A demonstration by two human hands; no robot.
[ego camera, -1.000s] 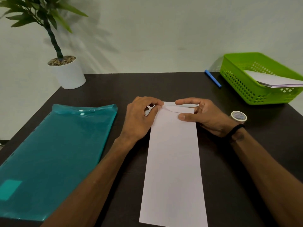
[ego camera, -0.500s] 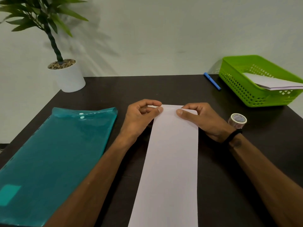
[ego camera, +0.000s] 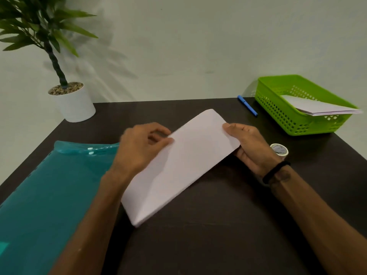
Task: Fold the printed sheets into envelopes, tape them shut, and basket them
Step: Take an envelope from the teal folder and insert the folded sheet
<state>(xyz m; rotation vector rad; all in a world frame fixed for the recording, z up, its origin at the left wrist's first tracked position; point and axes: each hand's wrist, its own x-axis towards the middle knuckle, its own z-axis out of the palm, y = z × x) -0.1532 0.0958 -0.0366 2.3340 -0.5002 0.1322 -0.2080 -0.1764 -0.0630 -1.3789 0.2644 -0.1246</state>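
A long white folded sheet point(ego camera: 182, 165) is lifted off the dark table point(ego camera: 228, 235) and lies slanted, its far end up to the right. My left hand point(ego camera: 139, 149) pinches its left edge. My right hand point(ego camera: 252, 147) holds its right edge, thumb on top and fingers under it. A roll of tape point(ego camera: 279, 149) stands just right of my right wrist. The green basket point(ego camera: 278, 112) at the far right holds a stack of white folded sheets point(ego camera: 317, 108).
A teal plastic folder point(ego camera: 49, 195) lies flat on the left of the table. A potted plant in a white pot point(ego camera: 73, 104) stands at the far left corner. A blue pen point(ego camera: 247, 105) lies beside the basket.
The sheet lay straight and flat on the table with both hands at its far end; now it is raised and turned slantwise. The view has shifted too.
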